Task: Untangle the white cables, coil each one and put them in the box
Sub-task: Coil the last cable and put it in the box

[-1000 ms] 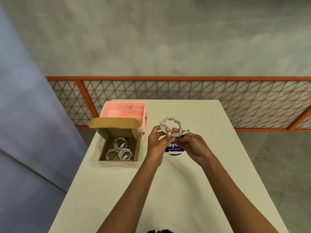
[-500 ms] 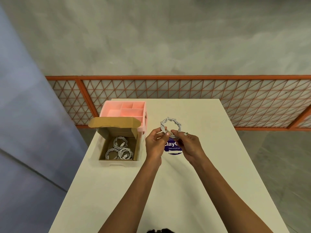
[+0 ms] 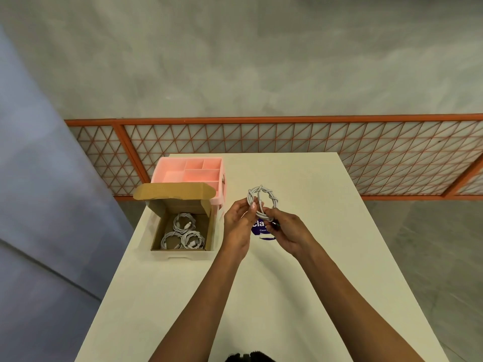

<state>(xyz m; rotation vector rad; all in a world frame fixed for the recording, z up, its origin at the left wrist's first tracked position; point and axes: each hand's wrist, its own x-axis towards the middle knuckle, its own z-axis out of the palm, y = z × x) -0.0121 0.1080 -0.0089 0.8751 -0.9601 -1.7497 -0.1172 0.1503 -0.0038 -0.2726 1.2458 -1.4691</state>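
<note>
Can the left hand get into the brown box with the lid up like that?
Probably yes. The box sits just left of the left hand, its flap stands open at the back, and nothing lies between them. It holds the coil, though.

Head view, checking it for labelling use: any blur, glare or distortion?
Head view: soft even light, no glare; the coiled cable pinched by left hand and right hand is sharp; cables in the box are small but legible; wide-angle lens splays the table edges.

Workshop-like room, grey concrete surfaces (image 3: 235, 61), orange mesh barrier (image 3: 287, 137), white table (image 3: 287, 296)
</note>
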